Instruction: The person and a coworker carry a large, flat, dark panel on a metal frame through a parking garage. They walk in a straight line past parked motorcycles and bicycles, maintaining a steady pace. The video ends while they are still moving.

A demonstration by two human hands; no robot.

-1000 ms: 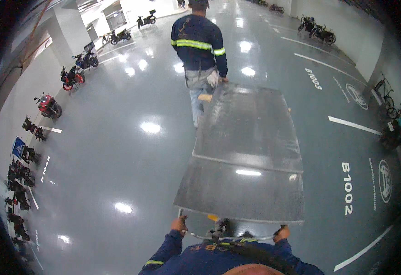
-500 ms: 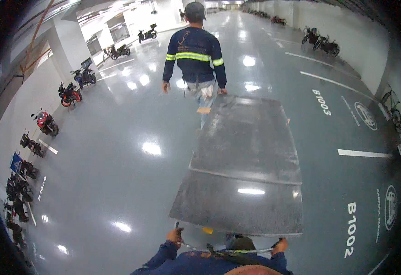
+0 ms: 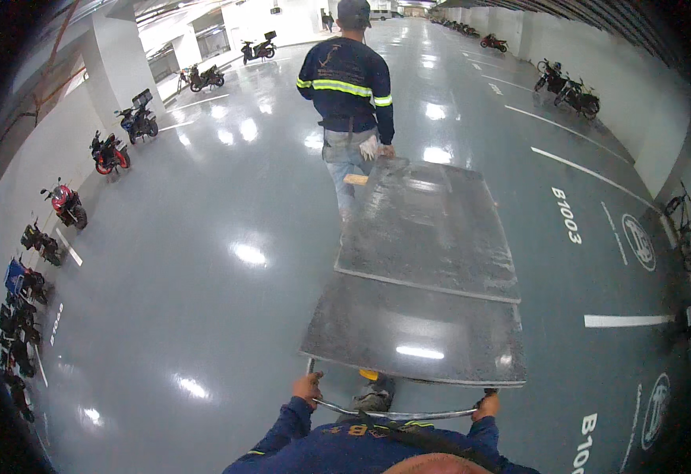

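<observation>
My left hand (image 3: pixel 307 388) is wrapped round the left end of a bent metal push handle (image 3: pixel 440 415). At its right end my right hand (image 3: pixel 486 405) is closed on the same handle. Two large dark grey slabs lie in front of my hands: the near slab (image 3: pixel 377 332) and the far slab (image 3: pixel 440 237), whose near edge overlaps it. Whatever carries them is mostly hidden underneath. A co-worker (image 3: pixel 347 87) in a dark top with a reflective band walks ahead, back toward me, the right hand (image 3: pixel 387 151) at the far slab's edge.
Parked motorcycles (image 3: pixel 65 204) line the left wall, and more motorcycles (image 3: pixel 570 93) stand at the far right. A bicycle (image 3: pixel 683 229) leans near the right wall. White bay lines (image 3: pixel 628 321) mark the glossy grey floor. A square pillar (image 3: pixel 116 67) rises at the left.
The handle, slabs and co-worker have advanced along the floor with me; floor markings at the right have come nearer. The co-worker's left arm has bent forward, hiding that hand.
</observation>
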